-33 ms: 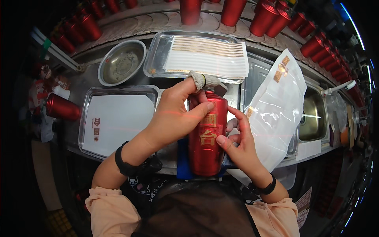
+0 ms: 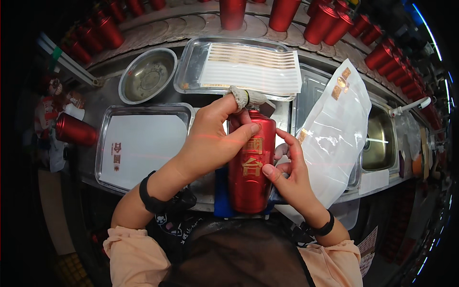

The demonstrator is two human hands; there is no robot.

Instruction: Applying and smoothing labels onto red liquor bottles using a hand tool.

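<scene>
A glossy red bottle (image 2: 248, 193) with gold characters down its front stands in front of me, neck pointing away. My left hand (image 2: 215, 129) is closed round its shoulder, the thumb pressing on the front; the other fingers are partly hidden behind the neck. A white cloth wrap (image 2: 246, 97), held by a band, covers a finger of that hand at the bottle's top. From the right side my right hand (image 2: 291, 174) grips the same bottle, thumb on the front near the lower character and fingers along its edge. Under the bottle shows some blue material (image 2: 222, 198).
A metal tray with a white sheet (image 2: 146, 143) is at left, near a steel bowl (image 2: 148, 76) and a lying red bottle (image 2: 75, 130). Striped label sheets (image 2: 251, 69) fill a far tray. Right are a backing sheet (image 2: 334, 138) and sink (image 2: 378, 152). Red bottles (image 2: 233, 14) line a conveyor.
The red bottles on the conveyor have shifted very slightly to the right. Both hands and the bottle they hold look unmoved.
</scene>
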